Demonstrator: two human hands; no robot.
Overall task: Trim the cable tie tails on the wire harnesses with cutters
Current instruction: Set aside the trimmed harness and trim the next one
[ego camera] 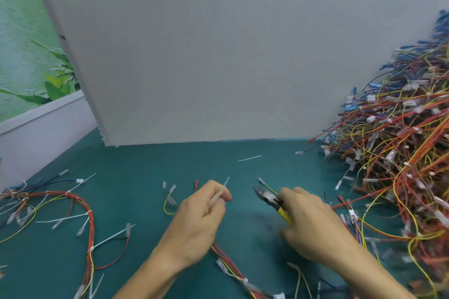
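Head cam: the left hand (201, 221) is in front of the grey panel (218, 56), about mid-bench. Its thumb and fingers are curled and pinching a white cable tie tail (220, 193), w/ the tip poking up toward the panel. The harness (230, 267) it belongs to trails away from the panel, toward the person, red and yellow wires.

The right hand (313, 223) sits in front of the panel's right end, fingers wrapped tight round the yellow-handled cutters (272, 201). The nose points at the tail but isn't touching it; it's too blurry to tell if the blades are apart.

On the green bench (145, 165):
- big pile of harnesses (401, 141) heaped by the panel's right end
- another harness (80, 213) off past the panel's left edge, long white tails sticking out
- a loose cut-off strip (249, 158) just in front of the panel's base
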